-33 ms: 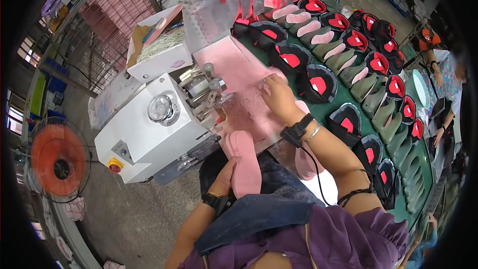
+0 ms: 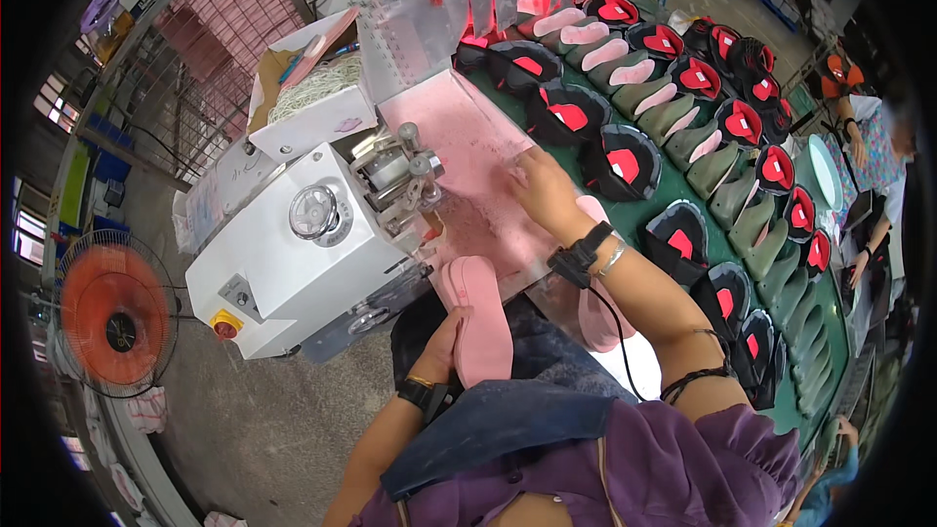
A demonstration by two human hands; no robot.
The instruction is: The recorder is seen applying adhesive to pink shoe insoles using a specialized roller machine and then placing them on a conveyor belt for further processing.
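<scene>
My left hand is closed on pink insoles, stacked at least two deep, upright in front of my lap beside the machine's edge. My right hand is over the pink-dusted work plate, fingers stretched toward the machine and slightly blurred. Nothing shows in its grasp. To the left of the plate stands a white skiving machine with metal rollers and a round dial. Another pink insole lies under my right forearm, and the end of one more shows beside my right wrist.
A green table on the right carries rows of black shoe uppers with red linings and grey-green pieces topped with pink insoles. A box of thread sits behind the machine. An orange fan stands left. Another person is at the far right.
My right hand has shifted slightly downward over the plate. A pink patch seen beyond it is gone from view, and the loose pink dust on the plate looks thinner. My left hand stays put.
</scene>
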